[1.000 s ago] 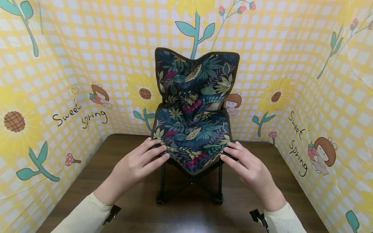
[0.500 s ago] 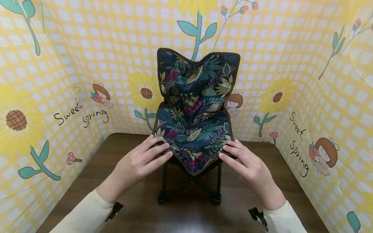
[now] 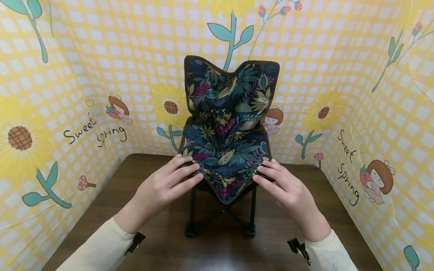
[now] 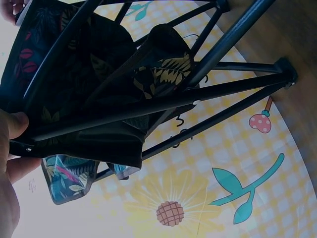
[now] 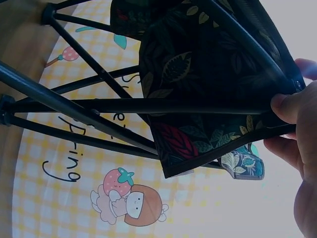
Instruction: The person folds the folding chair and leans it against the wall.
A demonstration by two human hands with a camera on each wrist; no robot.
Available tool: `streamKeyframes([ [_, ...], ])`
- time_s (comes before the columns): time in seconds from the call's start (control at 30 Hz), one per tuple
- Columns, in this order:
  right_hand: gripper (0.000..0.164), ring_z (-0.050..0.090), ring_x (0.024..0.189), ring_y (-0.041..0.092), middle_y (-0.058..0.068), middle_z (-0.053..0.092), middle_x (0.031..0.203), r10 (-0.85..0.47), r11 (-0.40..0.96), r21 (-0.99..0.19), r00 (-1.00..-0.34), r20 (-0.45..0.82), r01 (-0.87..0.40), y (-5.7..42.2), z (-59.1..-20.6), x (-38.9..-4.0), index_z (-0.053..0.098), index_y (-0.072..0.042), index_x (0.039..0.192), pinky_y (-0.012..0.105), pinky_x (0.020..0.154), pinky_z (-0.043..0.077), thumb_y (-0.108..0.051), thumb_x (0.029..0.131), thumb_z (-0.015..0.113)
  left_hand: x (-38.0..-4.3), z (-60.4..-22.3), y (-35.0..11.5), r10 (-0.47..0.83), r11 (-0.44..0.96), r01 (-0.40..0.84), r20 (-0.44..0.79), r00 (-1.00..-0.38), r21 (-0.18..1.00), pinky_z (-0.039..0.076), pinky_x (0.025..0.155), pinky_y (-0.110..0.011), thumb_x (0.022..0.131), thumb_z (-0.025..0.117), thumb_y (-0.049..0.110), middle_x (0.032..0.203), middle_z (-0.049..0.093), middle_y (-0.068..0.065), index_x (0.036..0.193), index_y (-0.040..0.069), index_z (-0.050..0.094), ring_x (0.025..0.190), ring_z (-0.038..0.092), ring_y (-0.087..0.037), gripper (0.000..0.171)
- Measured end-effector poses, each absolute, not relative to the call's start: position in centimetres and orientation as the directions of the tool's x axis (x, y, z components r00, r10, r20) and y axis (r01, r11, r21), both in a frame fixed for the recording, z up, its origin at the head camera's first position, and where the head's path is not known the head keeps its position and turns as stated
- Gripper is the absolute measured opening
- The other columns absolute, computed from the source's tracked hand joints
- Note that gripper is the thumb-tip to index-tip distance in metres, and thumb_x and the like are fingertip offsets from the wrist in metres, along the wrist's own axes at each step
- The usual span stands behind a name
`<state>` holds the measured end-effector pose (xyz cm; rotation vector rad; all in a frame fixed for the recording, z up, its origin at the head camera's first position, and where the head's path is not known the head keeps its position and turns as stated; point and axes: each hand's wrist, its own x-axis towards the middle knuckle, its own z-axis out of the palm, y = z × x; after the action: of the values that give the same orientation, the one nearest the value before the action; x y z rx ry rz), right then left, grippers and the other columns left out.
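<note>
A small folding chair (image 3: 225, 150) with dark leaf-print fabric and black tubular legs stands upright, facing me. My left hand (image 3: 162, 184) grips the front left corner of its seat, fingers over the fabric. In the left wrist view the thumb (image 4: 19, 125) presses from below near a frame tube. On the other front corner, my right hand (image 3: 288, 190) holds on the same way; its thumb (image 5: 285, 106) lies by the tube end in the right wrist view. Crossed legs (image 3: 222, 210) show below the sagging seat front. The head view hides both thumbs.
The chair stands on a dark brown wooden table (image 3: 223, 252). Yellow checked cloth (image 3: 142, 75) with flowers and cartoon figures hangs behind and on both sides, close to the table's edges.
Both hands have drawn slightly towards each other, still holding the seat corners. The chair's front legs stand a little closer together, and the seat has narrowed slightly.
</note>
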<state>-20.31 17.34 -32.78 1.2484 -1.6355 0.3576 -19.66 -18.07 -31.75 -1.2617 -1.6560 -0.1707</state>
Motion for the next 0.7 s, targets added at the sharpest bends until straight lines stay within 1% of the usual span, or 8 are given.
streamKeyframes([
  [0.2, 0.031, 0.07, 0.105, 0.042, 0.022, 0.071, 0.114, -0.55, 0.429, 0.321, 0.038, 0.835, -0.845, 17.2, -32.5, -20.4, 0.075, -0.001, 0.116, 0.052, 0.099, 0.055, 0.005, 0.105, 0.047, -20.1, -31.7, -17.9, 0.663, 0.44, 0.78, 0.747, 0.052, -0.445, 0.058, 0.091, -0.056, 0.106, 0.047, -0.005, 0.122, 0.07, -0.016, 0.123, 0.004, 0.072, 0.112, 0.068, -0.038, 0.032],
  [0.33, 0.031, 0.07, 0.105, 0.042, 0.022, 0.071, 0.114, -0.548, 0.426, 0.324, 0.044, 0.835, -0.845, 17.1, -32.3, -20.4, 0.076, -0.002, 0.115, 0.051, 0.098, 0.056, 0.005, 0.106, 0.047, -20.4, -31.8, -17.9, 0.673, 0.441, 0.775, 0.738, 0.049, -0.453, 0.058, 0.091, -0.055, 0.106, 0.047, -0.005, 0.123, 0.07, -0.016, 0.123, 0.004, 0.072, 0.111, 0.068, -0.038, 0.031],
  [0.7, 0.033, 0.07, 0.104, 0.042, 0.021, 0.071, 0.114, -0.553, 0.423, 0.328, 0.046, 0.832, -0.844, 16.8, -31.8, -20.4, 0.076, -0.004, 0.116, 0.053, 0.096, 0.057, 0.005, 0.105, 0.047, -20.7, -31.6, -17.5, 0.654, 0.439, 0.78, 0.754, 0.062, -0.446, 0.058, 0.091, -0.056, 0.105, 0.048, -0.006, 0.122, 0.07, -0.017, 0.123, 0.004, 0.072, 0.113, 0.067, -0.038, 0.032],
])
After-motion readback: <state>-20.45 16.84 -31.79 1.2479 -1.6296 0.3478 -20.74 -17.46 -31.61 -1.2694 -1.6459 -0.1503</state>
